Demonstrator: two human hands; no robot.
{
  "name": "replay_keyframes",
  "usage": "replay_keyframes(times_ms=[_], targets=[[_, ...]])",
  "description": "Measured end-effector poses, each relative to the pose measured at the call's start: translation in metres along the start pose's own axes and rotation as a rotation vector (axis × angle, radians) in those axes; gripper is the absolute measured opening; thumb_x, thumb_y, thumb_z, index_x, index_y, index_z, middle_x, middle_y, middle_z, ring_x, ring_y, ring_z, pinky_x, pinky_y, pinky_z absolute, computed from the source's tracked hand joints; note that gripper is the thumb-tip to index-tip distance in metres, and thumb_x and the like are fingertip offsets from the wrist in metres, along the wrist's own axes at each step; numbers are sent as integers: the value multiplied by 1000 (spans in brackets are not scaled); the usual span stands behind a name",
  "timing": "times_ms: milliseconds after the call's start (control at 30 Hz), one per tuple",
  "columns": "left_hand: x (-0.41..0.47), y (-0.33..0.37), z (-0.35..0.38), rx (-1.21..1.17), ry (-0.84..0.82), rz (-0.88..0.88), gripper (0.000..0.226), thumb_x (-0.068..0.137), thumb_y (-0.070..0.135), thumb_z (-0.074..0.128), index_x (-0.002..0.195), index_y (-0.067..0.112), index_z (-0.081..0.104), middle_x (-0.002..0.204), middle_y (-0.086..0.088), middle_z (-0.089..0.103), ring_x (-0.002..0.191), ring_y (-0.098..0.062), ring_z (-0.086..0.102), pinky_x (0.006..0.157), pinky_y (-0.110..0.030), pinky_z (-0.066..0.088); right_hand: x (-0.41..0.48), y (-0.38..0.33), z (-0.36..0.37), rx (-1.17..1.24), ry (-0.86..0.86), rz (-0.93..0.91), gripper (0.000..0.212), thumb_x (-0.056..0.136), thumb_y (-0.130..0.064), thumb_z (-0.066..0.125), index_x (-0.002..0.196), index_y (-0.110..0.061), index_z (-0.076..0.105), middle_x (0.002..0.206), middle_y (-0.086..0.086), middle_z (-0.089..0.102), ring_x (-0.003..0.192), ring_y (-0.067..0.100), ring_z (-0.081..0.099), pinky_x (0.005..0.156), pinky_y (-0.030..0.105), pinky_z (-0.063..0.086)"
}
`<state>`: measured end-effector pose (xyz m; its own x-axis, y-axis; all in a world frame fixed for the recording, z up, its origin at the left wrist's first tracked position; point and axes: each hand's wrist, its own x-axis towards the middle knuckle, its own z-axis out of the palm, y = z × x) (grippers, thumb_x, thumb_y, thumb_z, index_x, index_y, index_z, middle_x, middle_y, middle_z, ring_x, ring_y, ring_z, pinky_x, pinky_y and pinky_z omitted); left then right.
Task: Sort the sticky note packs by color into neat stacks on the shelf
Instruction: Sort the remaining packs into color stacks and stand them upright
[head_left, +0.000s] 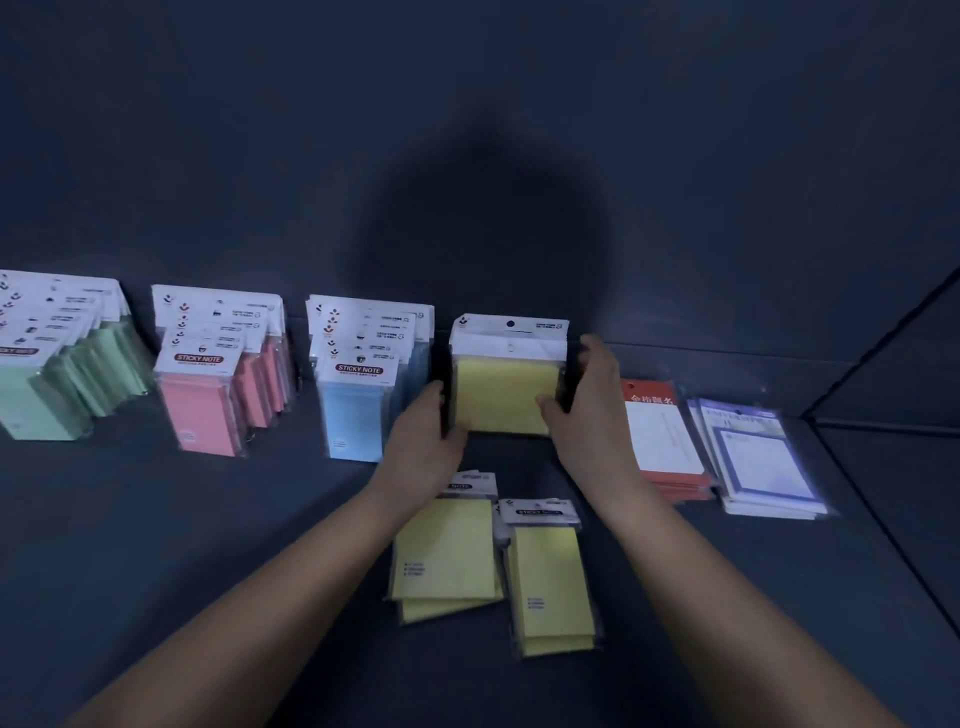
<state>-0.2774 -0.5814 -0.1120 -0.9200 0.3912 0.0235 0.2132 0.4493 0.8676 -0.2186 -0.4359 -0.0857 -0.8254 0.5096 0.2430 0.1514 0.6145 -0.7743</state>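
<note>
Stack squaring: yellow stack (504, 397) upright toward shelf (208, 519) back edge.
Sides gripped by left hand (423, 436) and right hand (592, 410) to align it; loose yellow packs (447, 551) flat in front.

Red-edged card packs (662, 441) stacked flat just beside blue-bordered pad packs (761, 462); dark back wall (467, 130) behind.
</note>
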Motion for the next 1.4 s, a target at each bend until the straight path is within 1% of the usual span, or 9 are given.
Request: replay_keyframes(times_ms=[167, 233, 400, 533, 600, 767, 1133, 1267, 1400], targets=[[-66, -25, -39, 99, 230, 2, 19, 88, 12, 57, 93, 30, 63, 95, 16, 62, 90, -9, 59, 80, -31, 48, -57, -5, -9, -344, -367, -109, 17, 90, -24, 56, 102, -16, 65, 104, -1, 52, 103, 17, 47, 86, 26, 35], [-85, -33, -46, 282, 161, -20, 6, 87, 30, 58, 88, 30, 64, 96, 16, 59, 95, -14, 56, 79, -32, 45, -74, -6, -3, -476, -526, -101, 26, 92, -37, 50, 96, -19, 69, 103, 0, 53, 104, 18, 44, 90, 31, 33], [-111, -32, -36, 489, 32, -74, 81, 66, 72, 18, 106, 24, 69, 118, 9, 53, 111, -19, 45, 90, -32, 38, -90, -16, 0, -673, -554, -101, 49, 94, -55, 34, 92, -17, 64, 100, 0, 53, 107, 21, 44, 92, 34, 28], [-116, -21, -21, 233, 0, -181, 36, 89, 46, 52, 115, 22, 63, 122, 8, 46, 122, -15, 34, 101, -25, 28, -99, -21, 7, -749, -582, -54, 56, 92, -59, 33, 112, -11, 55, 120, 6, 49, 117, 25, 40, 99, 37, 28], [-116, -9, -18, -89, -9, -259, 10, 90, 26, 58, 99, 27, 60, 109, 6, 53, 112, -16, 45, 92, -26, 38, -101, -23, 11, -656, -570, 6, 52, 92, -55, 38, 115, -10, 52, 122, 8, 46, 119, 26, 38, 99, 38, 28], [-109, -5, -10, -545, 156, -283, 26, 93, -1, 46, 110, 16, 38, 106, -7, 59, 83, -8, 54, 66, -18, 44, -99, -19, 21, -234, -453, 109, 21, 88, -37, 56, 89, -18, 47, 96, 1, 54, 105, 25, 50, 81, 32, 38], [-47, 2, 4, -178, -9, 221, 58, 90, -10, 43, 139, 19, 30, 127, 10, 44, 117, -4, 42, 87, 6, 29, -59, 1, 13, 102, -19, -31, 34, 87, -4, 59, 119, -14, 51, 104, 2, 63, 95, 17, 59, 85, 34, 49], [-15, -4, 24, -95, 17, 205, 65, 88, -6, 46, 144, 17, 22, 133, -4, 40, 123, -16, 37, 108, -23, 28, -32, 7, 18, -33, 51, -2, 36, 87, -5, 60, 121, -8, 50, 107, 7, 61, 98, 22, 57, 80, 30, 42], [-11, -15, 41, 61, 211, 64, 52, 90, 4, 52, 137, 7, 33, 126, -14, 41, 119, -28, 40, 100, -35, 32, -25, 14, 26, -82, 47, 53, 38, 88, -4, 57, 125, -6, 47, 115, 10, 59, 106, 23, 55, 84, 28, 42]])
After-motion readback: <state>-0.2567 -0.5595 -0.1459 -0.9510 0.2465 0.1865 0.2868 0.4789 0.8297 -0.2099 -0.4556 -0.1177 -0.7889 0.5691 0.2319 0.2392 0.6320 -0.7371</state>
